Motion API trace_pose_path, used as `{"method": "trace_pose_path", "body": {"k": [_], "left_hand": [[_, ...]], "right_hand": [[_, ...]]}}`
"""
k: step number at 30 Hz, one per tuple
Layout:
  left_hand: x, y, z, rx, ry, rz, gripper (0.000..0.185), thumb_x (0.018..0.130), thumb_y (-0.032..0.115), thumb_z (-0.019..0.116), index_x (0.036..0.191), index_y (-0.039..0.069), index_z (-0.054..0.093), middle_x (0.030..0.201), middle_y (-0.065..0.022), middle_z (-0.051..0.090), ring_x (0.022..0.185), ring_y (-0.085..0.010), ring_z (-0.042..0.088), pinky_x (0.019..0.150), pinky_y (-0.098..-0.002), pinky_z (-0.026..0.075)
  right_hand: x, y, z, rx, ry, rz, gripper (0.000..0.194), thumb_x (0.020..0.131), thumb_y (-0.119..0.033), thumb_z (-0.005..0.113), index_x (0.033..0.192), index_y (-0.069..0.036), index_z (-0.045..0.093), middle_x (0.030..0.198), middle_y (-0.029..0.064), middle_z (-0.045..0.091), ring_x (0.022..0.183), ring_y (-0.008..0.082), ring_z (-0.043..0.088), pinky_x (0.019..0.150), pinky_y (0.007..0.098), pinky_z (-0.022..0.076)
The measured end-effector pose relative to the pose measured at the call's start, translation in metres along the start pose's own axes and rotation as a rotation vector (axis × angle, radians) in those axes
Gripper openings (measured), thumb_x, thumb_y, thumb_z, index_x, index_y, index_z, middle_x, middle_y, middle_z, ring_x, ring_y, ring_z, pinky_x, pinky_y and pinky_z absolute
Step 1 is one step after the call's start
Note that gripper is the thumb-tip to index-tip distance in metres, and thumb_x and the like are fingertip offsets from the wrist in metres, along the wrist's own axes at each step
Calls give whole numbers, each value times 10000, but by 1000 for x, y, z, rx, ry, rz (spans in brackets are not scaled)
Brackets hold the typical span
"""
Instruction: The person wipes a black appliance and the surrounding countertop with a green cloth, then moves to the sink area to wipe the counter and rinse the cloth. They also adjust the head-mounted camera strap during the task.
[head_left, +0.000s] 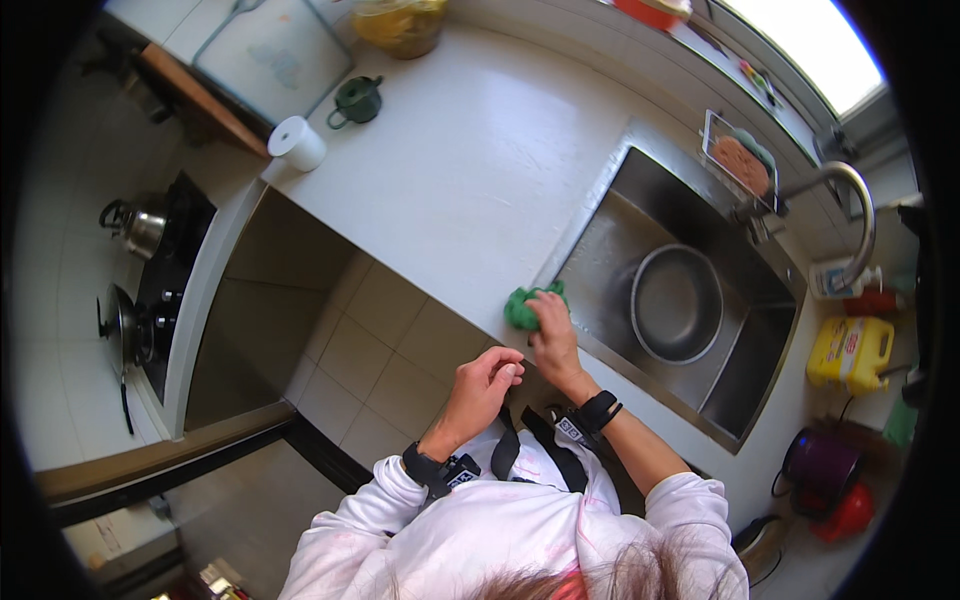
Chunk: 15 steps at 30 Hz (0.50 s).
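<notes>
A bunched green cloth (525, 307) lies on the white countertop (450, 180) at the sink's near left corner. My right hand (555, 334) grips it from above, fingers curled over its right part. My left hand (487, 386) hovers in front of the counter edge, left of my right hand, its fingers curled and nothing visible in it; the palm is hidden. Right of the cloth is the stainless steel sink (607, 262), with a round metal basin (677, 304) standing in it.
A curved faucet (862, 202) and a rack with sponges (741, 163) border the sink's back. A yellow jug (850, 352) stands at the right. A dark green teapot (358, 100) and a white roll (298, 144) are at the counter's far left. A kettle (144, 231) sits on the stove.
</notes>
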<state>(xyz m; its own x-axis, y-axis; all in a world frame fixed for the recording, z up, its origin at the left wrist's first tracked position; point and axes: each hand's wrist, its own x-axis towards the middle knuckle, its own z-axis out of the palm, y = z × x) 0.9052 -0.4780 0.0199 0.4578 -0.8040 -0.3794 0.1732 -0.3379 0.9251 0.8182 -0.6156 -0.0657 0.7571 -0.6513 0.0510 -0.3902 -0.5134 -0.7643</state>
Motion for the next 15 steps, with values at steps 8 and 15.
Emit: {"method": "trace_pose_path", "body": {"k": [8,15], "left_hand": [[-4,-11,-64,-110,254,-13,175,946,52,502,1073,-26,594,916,-80,656,797,-129,642,720,-246,519],[-2,-21,-89,-113,326,-23,183,948,68,501,1073,-33,587,921,-109,661,798,-155,654,727,-259,523]], "right_hand": [[85,-34,66,-324,-368,-526,619,772,-187,681,1340,-111,447,1432,182,356,1346,404,291,1120,512,232],[191,17,30,-483,-10,-228,594,814,-145,632,1364,-83,415,1441,202,343,1323,425,306,1107,517,221]]}}
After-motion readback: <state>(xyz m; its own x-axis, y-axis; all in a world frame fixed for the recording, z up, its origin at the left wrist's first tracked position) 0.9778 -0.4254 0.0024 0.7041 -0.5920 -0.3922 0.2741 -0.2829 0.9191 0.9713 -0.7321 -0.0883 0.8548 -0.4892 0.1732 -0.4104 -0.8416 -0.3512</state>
